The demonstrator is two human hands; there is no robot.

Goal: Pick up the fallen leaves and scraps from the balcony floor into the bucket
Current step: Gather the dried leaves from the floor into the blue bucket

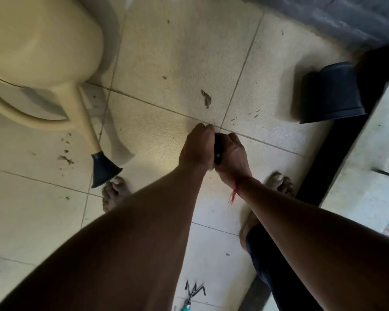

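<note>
Leaf scraps, dark and small, scattered over the tiled balcony floor [162, 52]. Largest visible piece: a crumpled leaf [206, 98] on the tile just beyond the hands. Thin slivers [255, 113] to its right, near the dark pot. More crumbs [65, 157] on the left, beside the watering can's spout.

Both hands low, pressed together at the grout crossing. Left hand [199, 147] cupped, fingers curled down, tips at the floor. Right hand [231, 153] closed loosely around a dark wad [217, 145], probably gathered scraps; what it is exactly cannot be told. Red thread on the right wrist.

Bucket: the dark container [332, 93] at right is the likeliest candidate, though it looks upturned or tilted, opening not visible. Uncertain.

Risks, as judged:
- Wad held between two hands; parting them to reach the crumpled leaf could spill bits back onto the tile.
- Slivers lie flat and thin; fingertips may slide over them or break them smaller.
- Watering can [38, 63] hangs close on the left, rose [105, 168] just above the bare foot [115, 194]; an elbow could knock it.
- Hand rake [193, 292] lies behind, prongs up, near the feet: stepping back is a hazard.
- Left-side crumbs easily missed under the can's shadow.
</note>
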